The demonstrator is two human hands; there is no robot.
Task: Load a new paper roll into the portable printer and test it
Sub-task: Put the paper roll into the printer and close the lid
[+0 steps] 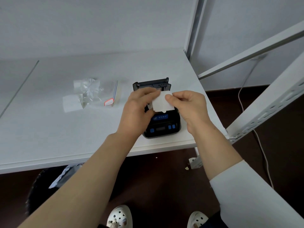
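Note:
A small black portable printer [162, 125] with blue buttons stands near the front right corner of the white table [65, 129]. Its lid [152, 83] is raised at the back. Over the open compartment, my left hand [136, 111] holds the white paper roll [162, 102], mostly hidden behind the fingers. My right hand [189, 106] pinches the loose end of the paper, which has a ragged lower edge, between thumb and forefinger.
A clear zip bag [97, 94] with crumpled wrapping and white paper pieces lies to the left of the printer. A white metal shelf frame [263, 102] rises at the right. A cable [256, 129] runs down to the dark floor.

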